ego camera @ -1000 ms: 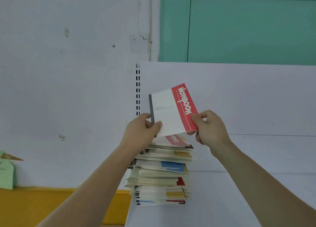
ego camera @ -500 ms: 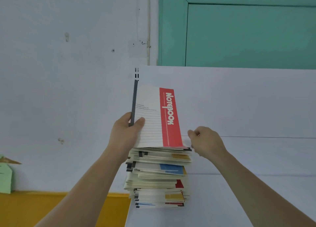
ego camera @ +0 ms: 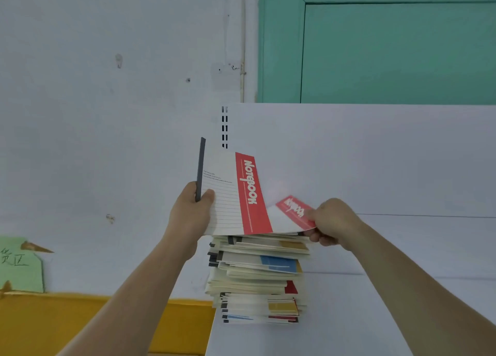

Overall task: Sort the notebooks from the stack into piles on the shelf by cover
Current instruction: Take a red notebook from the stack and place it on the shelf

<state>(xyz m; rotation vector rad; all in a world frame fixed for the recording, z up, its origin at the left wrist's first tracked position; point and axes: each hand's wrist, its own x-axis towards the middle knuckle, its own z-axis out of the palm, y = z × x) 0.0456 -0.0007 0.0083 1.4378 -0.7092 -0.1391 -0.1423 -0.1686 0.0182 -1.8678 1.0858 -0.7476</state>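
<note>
Left hand point(ego camera: 192, 210) gripping upright red notebook point(ego camera: 236, 194) above stack point(ego camera: 257, 278), right hand point(ego camera: 331, 222) apparently pinching second red notebook point(ego camera: 291, 216)

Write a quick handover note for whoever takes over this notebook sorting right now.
Left hand grips one red-band notebook by its dark spine, held upright above the stack.
Right hand pinches a second red-band notebook by its corner, lifting it off the stack's top.
Done: no sorted pile is visible on the shelf.
Left: set down both red ones together, then sort the rest, which show blue, yellow and red covers.
</note>
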